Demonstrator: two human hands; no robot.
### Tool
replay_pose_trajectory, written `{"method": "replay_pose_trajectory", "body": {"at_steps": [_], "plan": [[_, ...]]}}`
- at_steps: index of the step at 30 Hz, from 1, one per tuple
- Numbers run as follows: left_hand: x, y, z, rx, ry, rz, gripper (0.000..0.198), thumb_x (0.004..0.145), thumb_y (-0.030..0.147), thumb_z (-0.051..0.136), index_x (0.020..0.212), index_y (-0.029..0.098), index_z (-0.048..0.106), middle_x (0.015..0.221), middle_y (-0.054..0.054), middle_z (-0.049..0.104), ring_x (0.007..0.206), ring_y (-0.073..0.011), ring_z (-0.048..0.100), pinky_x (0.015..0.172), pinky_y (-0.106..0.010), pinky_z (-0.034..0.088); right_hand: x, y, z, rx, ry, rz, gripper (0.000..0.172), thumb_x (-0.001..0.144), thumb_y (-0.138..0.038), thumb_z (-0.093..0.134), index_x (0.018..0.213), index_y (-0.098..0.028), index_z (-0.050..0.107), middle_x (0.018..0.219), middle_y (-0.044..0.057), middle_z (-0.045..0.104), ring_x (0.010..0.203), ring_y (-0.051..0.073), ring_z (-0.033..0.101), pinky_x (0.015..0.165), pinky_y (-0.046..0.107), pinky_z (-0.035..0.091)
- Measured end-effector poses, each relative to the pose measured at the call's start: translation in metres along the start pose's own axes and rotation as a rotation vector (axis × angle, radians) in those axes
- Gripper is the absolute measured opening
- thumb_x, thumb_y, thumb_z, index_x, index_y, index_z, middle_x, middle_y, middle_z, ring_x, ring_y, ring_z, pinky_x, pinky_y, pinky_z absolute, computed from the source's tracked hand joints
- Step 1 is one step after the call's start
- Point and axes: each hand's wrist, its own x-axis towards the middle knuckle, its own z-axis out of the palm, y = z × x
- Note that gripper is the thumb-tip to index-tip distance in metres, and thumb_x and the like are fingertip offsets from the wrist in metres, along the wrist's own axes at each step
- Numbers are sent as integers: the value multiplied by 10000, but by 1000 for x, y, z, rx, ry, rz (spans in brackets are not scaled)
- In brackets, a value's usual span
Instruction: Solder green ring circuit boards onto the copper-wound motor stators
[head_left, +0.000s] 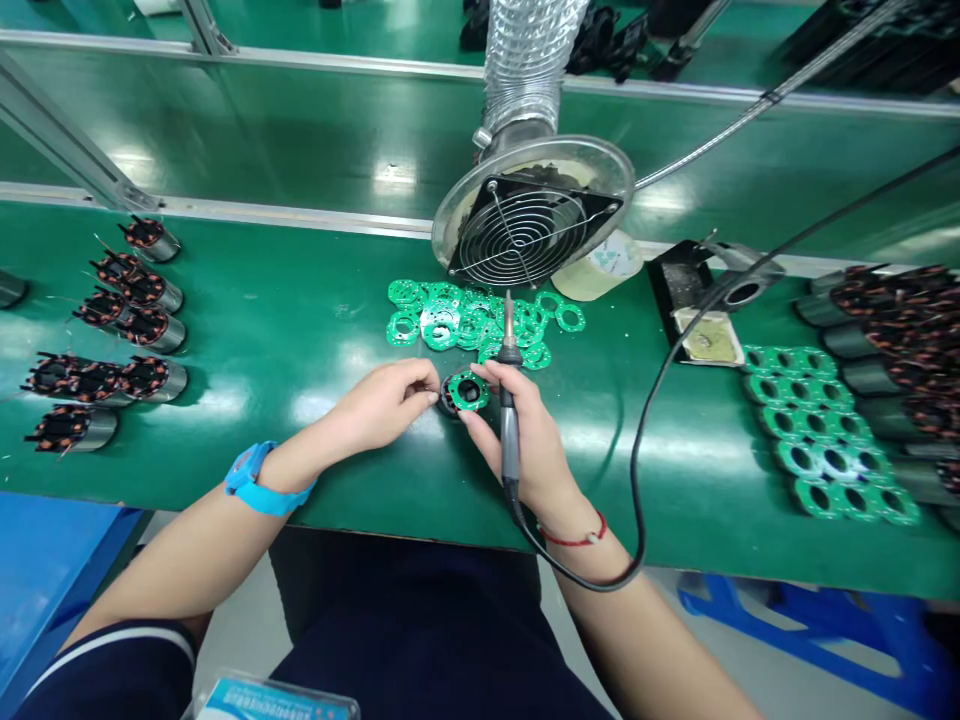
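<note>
In the middle of the bench, a green ring-shaped circuit board point(469, 391) lies on top of a motor stator point(448, 398), whose dark edge shows at the left. My left hand point(384, 402) is closed, thumb and forefinger pinched at the stator's left side; what is between them is too small to make out. My right hand point(534, 440) holds a soldering iron point(509, 425) across the palm, tip pointing up and away. Its thumb and forefinger also touch the board's right side. Loose green circuit boards point(441, 322) lie in a pile just beyond.
Over the pile hangs a fume extractor fan point(517, 235) on a foil duct point(529, 65). A soldering iron stand point(694, 300) with a sponge point(709, 338) is right of a tape roll point(600, 268). Stators point(154, 378) stand left; board rows point(817, 425) and more stators point(885, 375) lie right. The iron's cable point(637, 480) loops over my right forearm.
</note>
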Motion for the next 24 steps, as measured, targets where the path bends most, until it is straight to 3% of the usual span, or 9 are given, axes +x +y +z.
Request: {"method": "replay_pose_trajectory", "body": {"at_steps": [5,9,12,19,24], "plan": [[3,0,4,-233,37,-61,51,805,199,534,774,161,547,677,34,535,628,-98,470,579,-218,354,1,-6,2,-67,-32,-84,533,838,-276,621,1324,-250,405,1190,109,620,1082,282,580,895,496,491],[4,1,3,-281,24,-95,70,798,219,545,765,156,548,685,26,542,638,-100,475,599,-225,366,6,-16,-1,-87,-45,-193,565,846,-230,580,1360,-269,348,1302,109,568,1223,297,489,967,538,430],[4,1,2,-285,17,-100,87,808,238,538,772,160,542,695,24,551,636,-101,475,593,-226,360,8,-21,-2,-117,-80,-248,532,852,-188,546,1344,-275,361,1236,95,611,1199,279,508,934,514,449],[4,-2,8,-200,94,-80,82,841,232,497,789,172,519,690,26,532,643,-108,484,589,-230,368,5,-20,-1,-105,4,-177,448,847,-132,535,1264,-260,434,1054,58,699,1001,254,595,845,451,485],[8,-3,13,-308,139,-134,52,851,215,476,819,176,483,672,38,507,590,-95,490,563,-224,396,2,-21,0,-39,35,-135,424,860,-122,516,1257,-257,446,1038,39,716,982,237,608,874,434,481]]}}
